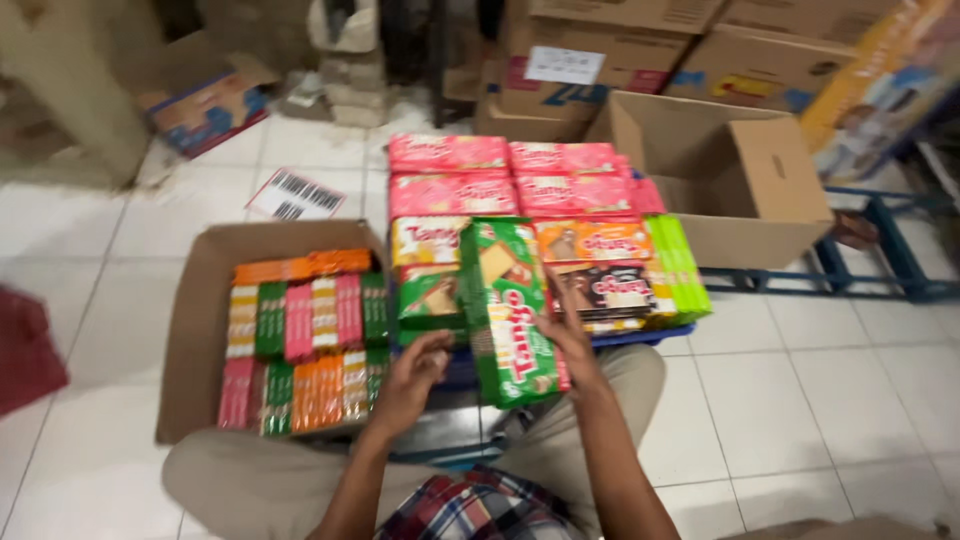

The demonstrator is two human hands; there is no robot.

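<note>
Right hand (pixel 572 335) and left hand (pixel 412 377): both gripping long green wafer packet (pixel 510 310); open cardboard box of mixed packets (pixel 195 330) left.

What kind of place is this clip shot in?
Probably a shop stockroom or small warehouse: cardboard cartons stacked on a tiled floor, an open box packed with snack packs, and more packs piled beside it. The hands hold a green pack.
</note>
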